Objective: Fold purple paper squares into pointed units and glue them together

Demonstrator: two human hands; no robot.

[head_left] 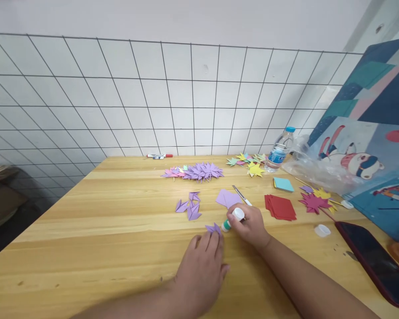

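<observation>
My right hand [252,225] is closed around a white and green glue stick [226,225], which tilts down toward the table. Just left of its lower end lies a purple folded paper piece [213,228]. The fingertips of my left hand [202,266] hold that piece down on the wood, covering its near part. Farther off to the left rest several loose purple folded pieces [193,210]. Beyond my right hand are flat purple paper squares [226,198] and a slim utility knife [242,195].
Red paper squares [281,207], a blue pad [283,184], a white cap [322,230] and a dark phone [375,261] lie to the right. Behind stand a water bottle [279,150], purple paper leaves [204,171] and a marker [159,156]. A printed box [379,133] borders the right side.
</observation>
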